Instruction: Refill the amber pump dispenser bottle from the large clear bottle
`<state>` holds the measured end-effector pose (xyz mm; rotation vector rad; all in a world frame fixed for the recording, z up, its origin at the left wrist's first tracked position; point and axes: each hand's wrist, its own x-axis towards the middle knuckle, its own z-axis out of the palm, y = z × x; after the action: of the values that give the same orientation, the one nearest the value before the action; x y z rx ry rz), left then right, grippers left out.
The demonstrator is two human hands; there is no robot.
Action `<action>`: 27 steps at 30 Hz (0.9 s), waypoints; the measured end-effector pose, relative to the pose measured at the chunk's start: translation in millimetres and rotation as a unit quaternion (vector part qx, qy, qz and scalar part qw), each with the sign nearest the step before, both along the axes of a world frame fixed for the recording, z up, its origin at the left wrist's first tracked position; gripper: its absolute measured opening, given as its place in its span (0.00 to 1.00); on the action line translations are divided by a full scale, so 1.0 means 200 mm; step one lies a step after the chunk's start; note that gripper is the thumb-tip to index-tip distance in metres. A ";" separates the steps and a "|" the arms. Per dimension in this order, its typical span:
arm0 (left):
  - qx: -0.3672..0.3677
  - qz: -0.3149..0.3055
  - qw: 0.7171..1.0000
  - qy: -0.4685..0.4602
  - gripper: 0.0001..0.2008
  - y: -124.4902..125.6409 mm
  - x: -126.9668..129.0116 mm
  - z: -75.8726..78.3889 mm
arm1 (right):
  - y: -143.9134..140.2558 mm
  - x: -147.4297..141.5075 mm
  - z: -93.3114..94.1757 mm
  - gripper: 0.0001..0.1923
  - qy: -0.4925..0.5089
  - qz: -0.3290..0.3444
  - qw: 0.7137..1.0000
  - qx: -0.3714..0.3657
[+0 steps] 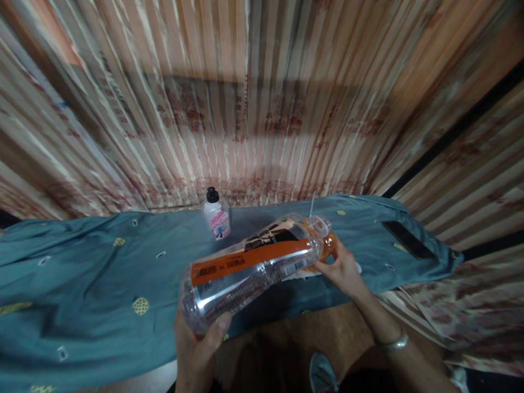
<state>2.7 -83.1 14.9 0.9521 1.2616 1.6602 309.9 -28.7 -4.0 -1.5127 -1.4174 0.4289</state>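
A large clear plastic bottle (pixel 254 267) with an orange, black and white label is held tilted, almost lying on its side, with its mouth towards the upper right. My left hand (pixel 200 344) is closed around its base, the thumb on the near side. My right hand (pixel 344 267) is closed on an orange see-through container (pixel 328 245), close against the bottle's neck; the bottle hides part of it. A thin pale stick (pixel 312 204) pokes up behind the neck. Something white and flat (pixel 301 275) lies partly hidden beneath the bottle.
A white pump-top-shaped bottle (pixel 216 219) with black cap and pink label stands on the green patterned cloth (pixel 102 273). A dark phone-like slab (pixel 408 239) rests at the right. Pleated curtains (pixel 254 109) hang behind. Below are the floor and a shoe (pixel 322 372).
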 end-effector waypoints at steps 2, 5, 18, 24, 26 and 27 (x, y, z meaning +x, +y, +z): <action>-0.026 0.000 0.999 -0.036 0.44 -0.01 0.01 0.01 | 0.00 0.00 0.00 0.38 -0.002 -0.004 1.000 -0.004; -0.035 0.006 0.998 -0.056 0.44 -0.02 0.01 0.01 | 0.00 0.00 0.00 0.37 -0.007 -0.007 1.000 -0.009; -0.003 -0.025 0.999 -0.046 0.41 0.00 -0.07 -0.09 | 0.00 0.01 -0.03 0.38 -0.012 0.000 1.000 -0.005; -0.002 -0.018 0.999 -0.030 0.37 0.00 -0.07 -0.10 | 0.00 0.01 -0.02 0.36 -0.007 0.003 1.000 -0.004; 0.001 -0.011 0.999 -0.032 0.37 0.01 -0.06 -0.08 | 0.00 0.01 -0.01 0.36 -0.011 0.004 1.000 -0.002; 0.003 -0.005 1.000 -0.030 0.37 0.01 -0.05 -0.07 | 0.00 0.01 -0.01 0.36 -0.011 0.004 1.000 -0.001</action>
<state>-7.0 -82.1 0.9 0.9041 1.2101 1.6724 311.7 -29.2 -7.0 -1.5187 -1.4405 0.4208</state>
